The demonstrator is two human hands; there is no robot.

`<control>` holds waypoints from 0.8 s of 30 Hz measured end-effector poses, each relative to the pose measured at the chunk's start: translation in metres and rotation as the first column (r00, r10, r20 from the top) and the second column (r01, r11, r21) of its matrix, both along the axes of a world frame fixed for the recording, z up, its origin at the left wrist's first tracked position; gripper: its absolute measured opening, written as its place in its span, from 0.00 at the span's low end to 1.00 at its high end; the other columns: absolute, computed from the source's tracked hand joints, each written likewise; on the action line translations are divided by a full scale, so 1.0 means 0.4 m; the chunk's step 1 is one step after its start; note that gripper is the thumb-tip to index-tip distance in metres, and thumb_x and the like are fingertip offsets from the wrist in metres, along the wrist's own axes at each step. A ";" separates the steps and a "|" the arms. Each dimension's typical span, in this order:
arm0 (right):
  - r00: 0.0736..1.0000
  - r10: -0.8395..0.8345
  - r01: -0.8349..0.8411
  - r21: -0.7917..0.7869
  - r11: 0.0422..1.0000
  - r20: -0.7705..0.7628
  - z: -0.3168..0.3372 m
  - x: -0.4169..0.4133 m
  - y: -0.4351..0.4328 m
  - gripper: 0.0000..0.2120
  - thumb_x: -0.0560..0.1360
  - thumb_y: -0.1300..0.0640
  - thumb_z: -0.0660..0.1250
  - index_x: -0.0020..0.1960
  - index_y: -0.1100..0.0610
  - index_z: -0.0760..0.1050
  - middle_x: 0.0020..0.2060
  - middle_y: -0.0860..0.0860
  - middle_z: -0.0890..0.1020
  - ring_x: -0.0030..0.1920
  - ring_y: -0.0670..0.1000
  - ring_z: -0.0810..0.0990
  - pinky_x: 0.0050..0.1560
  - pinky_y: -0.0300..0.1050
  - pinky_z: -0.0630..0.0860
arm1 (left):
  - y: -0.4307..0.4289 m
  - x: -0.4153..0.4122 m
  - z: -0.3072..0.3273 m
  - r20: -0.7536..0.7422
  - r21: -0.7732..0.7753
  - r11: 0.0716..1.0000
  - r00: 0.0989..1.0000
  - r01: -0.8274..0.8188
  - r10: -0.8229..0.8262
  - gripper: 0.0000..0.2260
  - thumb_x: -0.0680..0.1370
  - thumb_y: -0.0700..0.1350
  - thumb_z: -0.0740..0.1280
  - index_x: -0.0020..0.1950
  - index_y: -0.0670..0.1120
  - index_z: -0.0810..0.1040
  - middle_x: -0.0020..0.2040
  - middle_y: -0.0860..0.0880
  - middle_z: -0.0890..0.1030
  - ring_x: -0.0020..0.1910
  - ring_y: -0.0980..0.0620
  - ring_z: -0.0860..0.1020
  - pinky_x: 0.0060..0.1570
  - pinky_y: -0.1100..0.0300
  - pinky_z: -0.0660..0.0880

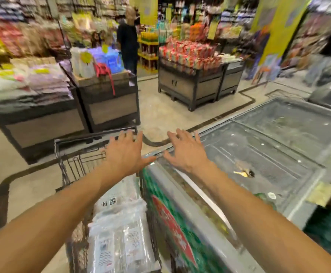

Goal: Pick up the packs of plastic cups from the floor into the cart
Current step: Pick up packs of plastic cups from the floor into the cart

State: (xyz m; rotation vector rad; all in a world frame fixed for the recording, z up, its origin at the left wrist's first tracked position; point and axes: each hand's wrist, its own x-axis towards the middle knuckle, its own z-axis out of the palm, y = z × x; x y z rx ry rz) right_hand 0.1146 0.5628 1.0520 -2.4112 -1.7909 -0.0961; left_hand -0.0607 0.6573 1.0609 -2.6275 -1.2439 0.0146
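packs of plastic cups (119,239) lie stacked in cart (72,166), film-wrapped: likely light, crushable, slippery, best clasped round the middle | left hand (125,154) over cart's far end, right hand (186,152) over freezer (269,146) edge, each grip wide, holding nothing | no packs seen on floor (160,115)

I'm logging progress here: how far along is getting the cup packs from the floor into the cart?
Done: several clear packs lie in the cart. In hand: nothing; the left hand and right hand reach forward, open and empty. Left: the visible floor shows no packs, so little seems to remain, though the frame is blurred.
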 end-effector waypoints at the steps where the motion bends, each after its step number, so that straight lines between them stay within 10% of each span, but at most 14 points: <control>1: 0.999 -0.040 0.040 0.015 0.999 0.015 0.035 0.023 -0.035 0.37 0.81 0.34 0.57 0.85 0.51 0.59 0.82 0.58 0.64 0.83 0.59 0.60 0.83 0.66 0.48 | -0.010 0.033 0.037 0.016 0.033 0.999 0.999 0.041 -0.041 0.48 0.77 0.80 0.52 0.86 0.49 0.57 0.83 0.40 0.64 0.81 0.38 0.64 0.78 0.38 0.63; 11: 0.790 -0.612 0.613 0.083 0.785 -0.047 0.177 0.125 -0.564 0.39 0.83 0.31 0.55 0.87 0.50 0.53 0.85 0.58 0.59 0.85 0.58 0.56 0.84 0.67 0.46 | -0.324 0.314 0.235 0.080 0.096 0.787 0.784 0.609 -0.616 0.43 0.78 0.78 0.49 0.85 0.51 0.58 0.80 0.41 0.69 0.77 0.38 0.69 0.75 0.39 0.67; 24: 0.103 -0.992 0.989 0.110 0.095 -0.071 0.141 -0.336 -1.452 0.42 0.82 0.29 0.58 0.84 0.56 0.60 0.79 0.61 0.69 0.79 0.61 0.67 0.80 0.67 0.57 | -1.165 0.253 0.220 0.037 0.069 0.151 0.149 0.986 -0.988 0.50 0.73 0.81 0.43 0.85 0.51 0.60 0.80 0.42 0.70 0.78 0.38 0.70 0.74 0.40 0.68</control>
